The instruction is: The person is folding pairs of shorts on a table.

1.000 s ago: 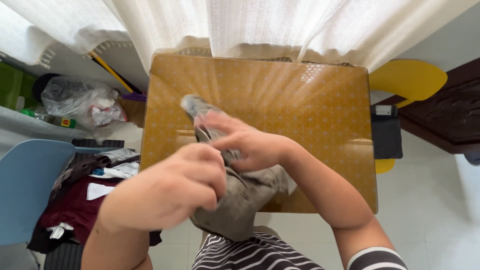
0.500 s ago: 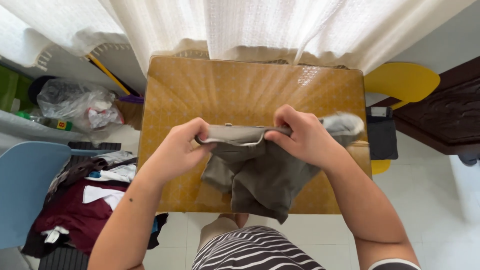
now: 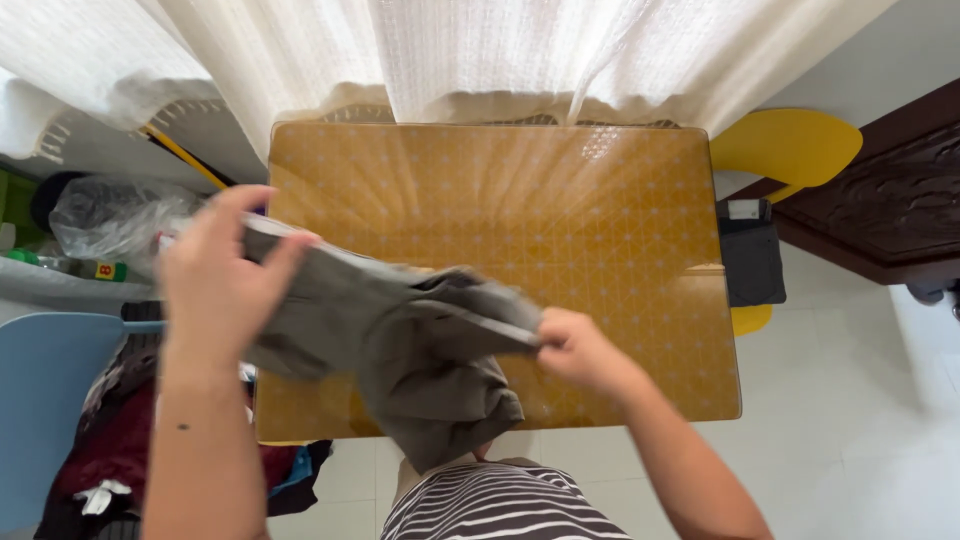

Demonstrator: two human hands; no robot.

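A grey-brown garment (image 3: 400, 340) hangs between my two hands above the near left part of a yellow patterned table (image 3: 560, 220). My left hand (image 3: 215, 270) is raised at the left, past the table's edge, gripping one end of the cloth. Lower and nearer the middle, my right hand (image 3: 575, 345) pinches the other end. The rest of the garment sags in folds towards my striped shirt (image 3: 500, 505).
White curtains (image 3: 450, 50) hang behind the table. A blue chair (image 3: 40, 400) with a heap of clothes (image 3: 110, 440) stands at the left, a clear plastic bag (image 3: 110, 215) behind it. A yellow chair (image 3: 790, 150) and a dark bag (image 3: 750, 260) are at the right.
My left hand has swung up and out to the left with its end of the garment. My right hand has dropped towards the near edge, stretching the cloth between them.
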